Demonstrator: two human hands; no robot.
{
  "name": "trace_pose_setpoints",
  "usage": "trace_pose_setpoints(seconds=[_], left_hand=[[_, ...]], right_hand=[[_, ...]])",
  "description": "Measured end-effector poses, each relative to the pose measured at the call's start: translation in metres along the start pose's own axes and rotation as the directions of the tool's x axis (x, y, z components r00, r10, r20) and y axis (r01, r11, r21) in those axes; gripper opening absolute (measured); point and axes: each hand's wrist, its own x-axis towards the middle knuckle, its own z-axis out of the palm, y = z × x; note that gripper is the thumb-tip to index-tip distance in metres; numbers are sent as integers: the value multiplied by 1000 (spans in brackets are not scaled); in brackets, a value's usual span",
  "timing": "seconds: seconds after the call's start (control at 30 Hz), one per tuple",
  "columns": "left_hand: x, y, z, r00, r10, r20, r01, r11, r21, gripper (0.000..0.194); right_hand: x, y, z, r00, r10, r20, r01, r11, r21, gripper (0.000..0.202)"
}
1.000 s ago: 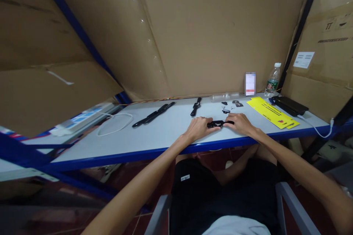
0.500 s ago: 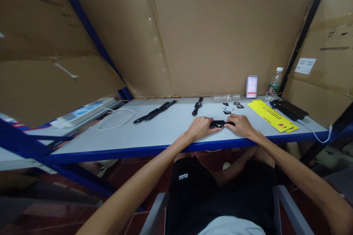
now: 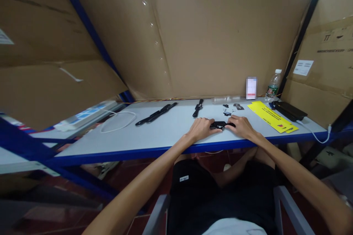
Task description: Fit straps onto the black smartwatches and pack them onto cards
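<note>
A black metal spokeshave body lies low over the near part of the table, between my two hands. My left hand is closed round its left handle, the thumb lying along the near side. Its right handle is in the fingers of my right hand. Just beyond are loose small parts: a dark bracket-like piece, silvery screws, another small black part and dark flat plates. Another black spokeshave rests farther left.
Long black tools lie at left near a white cable. A phone and bottle stand at the back right. Yellow cards and a black case lie right. Cardboard walls the table.
The view has shifted slightly. Both hands keep their hold on the spokeshave body, which seems tilted a little differently. The loose parts stay where they were.
</note>
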Motion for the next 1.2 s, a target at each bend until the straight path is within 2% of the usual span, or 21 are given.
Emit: trace_pose_setpoints(seconds=[0.3,0.63,1.2], left_hand=[[-3,2,-1,996,76,-48,-72,994,83,67],[-3,3,-2,996,74,-46,-70,995,67,69],[-5,0,-2,997,61,-52,-58,997,53,67]], right_hand=[[-3,-3,-6,999,-36,21,37,998,-53,24],[-5,5,1,999,-43,-11,42,999,-29,28],[-3,-3,-2,1000,-19,-8,19,998,-52,26]])
